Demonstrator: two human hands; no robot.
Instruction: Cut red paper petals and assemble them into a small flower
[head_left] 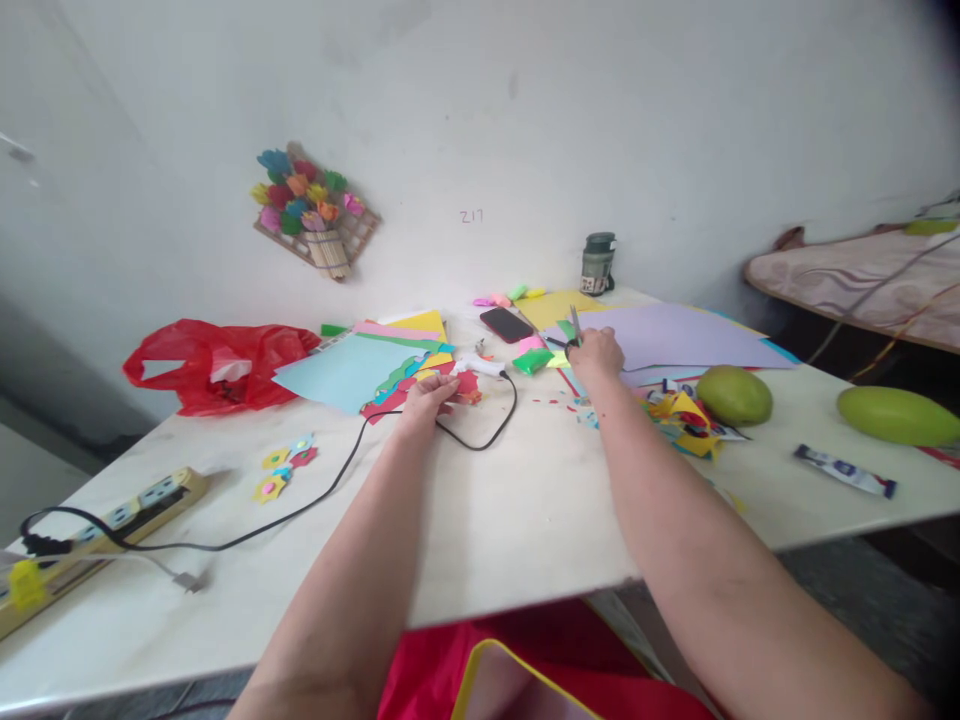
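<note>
My right hand grips a pair of scissors, its blades pointing up and away toward the wall. My left hand is over the table with thumb and fingers pinched together; a small orange-red paper piece shows at its fingertips, but whether it is held I cannot make out. Just beyond that hand lies a white glue gun with a black cord looping across the table. Cut strips of colored paper lie beside the left hand. A green packet is between the hands.
Light blue paper and a red plastic bag are at left, paper flowers and a power strip nearer. A phone, purple sheets, a flask, green fruit and a tube are farther right.
</note>
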